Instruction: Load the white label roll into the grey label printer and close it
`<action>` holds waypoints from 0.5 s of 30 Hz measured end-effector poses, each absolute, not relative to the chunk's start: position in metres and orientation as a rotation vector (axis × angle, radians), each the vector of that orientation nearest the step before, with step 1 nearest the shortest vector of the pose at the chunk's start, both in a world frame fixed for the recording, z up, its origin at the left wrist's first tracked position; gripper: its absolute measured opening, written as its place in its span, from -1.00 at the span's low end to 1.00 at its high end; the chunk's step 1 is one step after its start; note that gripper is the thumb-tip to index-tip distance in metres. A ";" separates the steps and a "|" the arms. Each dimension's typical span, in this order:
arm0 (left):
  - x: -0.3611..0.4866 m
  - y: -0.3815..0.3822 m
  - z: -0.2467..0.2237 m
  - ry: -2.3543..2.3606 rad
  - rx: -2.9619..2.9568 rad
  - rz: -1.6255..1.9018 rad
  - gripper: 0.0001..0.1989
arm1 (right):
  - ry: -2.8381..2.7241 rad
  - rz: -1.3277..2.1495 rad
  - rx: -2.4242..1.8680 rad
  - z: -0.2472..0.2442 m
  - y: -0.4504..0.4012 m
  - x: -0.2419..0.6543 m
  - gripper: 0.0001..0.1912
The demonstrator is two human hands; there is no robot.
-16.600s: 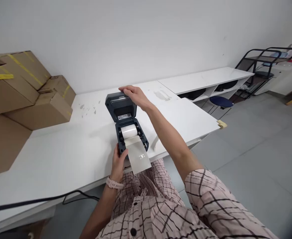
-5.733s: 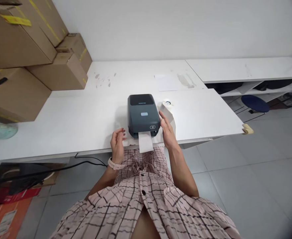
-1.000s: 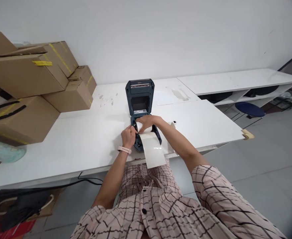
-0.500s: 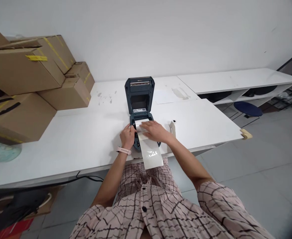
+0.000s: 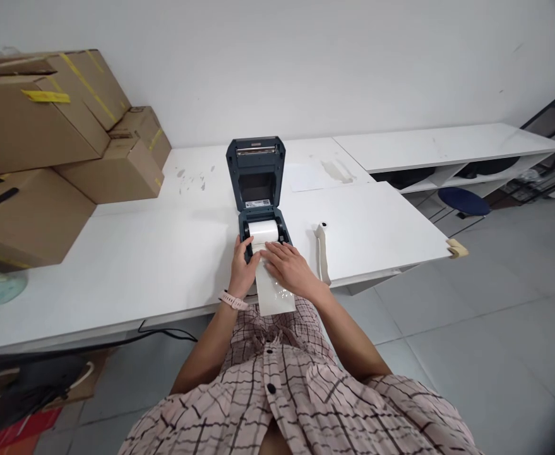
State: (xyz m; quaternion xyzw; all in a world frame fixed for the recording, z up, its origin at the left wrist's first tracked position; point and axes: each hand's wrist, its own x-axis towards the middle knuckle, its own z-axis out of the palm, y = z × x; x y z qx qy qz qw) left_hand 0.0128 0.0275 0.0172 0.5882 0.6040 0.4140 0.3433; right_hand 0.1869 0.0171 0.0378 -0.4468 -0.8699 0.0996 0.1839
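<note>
A dark label printer stands on the white table with its lid raised. Inside its base sits a white label roll, and a strip of labels runs out over the front, hanging past the table edge. My left hand, a pink band at its wrist, is at the printer's left front, thumb by the strip's edge, fingers apart. My right hand lies flat across the strip just below the roll, fingers stretched out. The fingertips of both hands are close together.
Cardboard boxes are stacked on the left of the table. Right of the printer are a small roll with a curled strip and a white sheet. A blue stool stands beyond; cables hang under the front edge.
My right hand has drawn back off the roll toward the printer's front, leaving the roll uncovered. My left hand has shifted inward to the strip. The view has moved slightly.
</note>
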 end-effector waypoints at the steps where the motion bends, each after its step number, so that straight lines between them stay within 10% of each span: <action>1: 0.014 0.027 0.015 1.548 1.471 1.094 -0.53 | -2.453 0.272 -1.257 0.040 0.017 0.188 -0.57; 15: 0.016 0.035 0.014 1.299 1.175 1.239 -0.56 | -2.430 0.257 -1.298 0.047 0.010 0.188 -0.59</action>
